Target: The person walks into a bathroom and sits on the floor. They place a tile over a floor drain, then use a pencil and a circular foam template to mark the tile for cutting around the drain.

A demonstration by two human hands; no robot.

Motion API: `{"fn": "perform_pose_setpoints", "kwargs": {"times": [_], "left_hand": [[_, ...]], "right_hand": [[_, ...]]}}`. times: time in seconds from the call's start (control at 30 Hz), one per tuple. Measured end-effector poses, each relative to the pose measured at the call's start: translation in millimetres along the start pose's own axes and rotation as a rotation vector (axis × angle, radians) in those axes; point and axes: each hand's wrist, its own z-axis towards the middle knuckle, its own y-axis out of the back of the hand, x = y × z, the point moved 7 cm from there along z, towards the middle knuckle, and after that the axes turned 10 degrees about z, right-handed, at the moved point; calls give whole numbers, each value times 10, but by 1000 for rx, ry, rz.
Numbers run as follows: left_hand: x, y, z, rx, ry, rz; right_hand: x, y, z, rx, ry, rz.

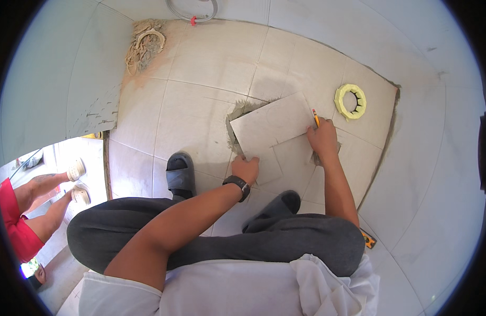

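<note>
A pale rectangular tile piece (272, 122) lies at a slant over the tiled floor in front of me. Rough grey mortar (234, 118) shows along its left and upper-left edges. My left hand (245, 169), with a dark watch on the wrist, is closed at the tile's near-left corner. At the right edge my right hand (323, 138) is closed, a yellow pencil (316, 118) sticking up out of its fingers. That hand also touches the tile's edge; its fingertips are partly hidden. More mortar shows beneath my right wrist.
A yellow ring-shaped roll (350, 101) lies on the floor right of the tile. A rough hole with a pipe rim (146, 45) sits at the far left corner. Grey walls enclose the floor. Beyond the left opening are another person's legs (42, 200). A yellow-black tool (367, 239) lies by my right knee.
</note>
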Motion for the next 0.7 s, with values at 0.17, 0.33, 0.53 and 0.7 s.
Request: {"fn": "perform_pose_setpoints", "kwargs": {"times": [0.17, 0.33, 0.53, 0.7], "left_hand": [[-64, -30, -40, -50, 11, 63], [47, -105, 117, -35, 56, -46], [267, -112, 237, 56, 85, -303], [357, -166, 4, 205, -15, -332]], "right_hand": [[-128, -61, 15, 24, -16, 7], [-271, -69, 45, 0, -35, 120], [-461, 33, -63, 93, -126, 364], [-504, 391, -300, 130, -188, 402]]}}
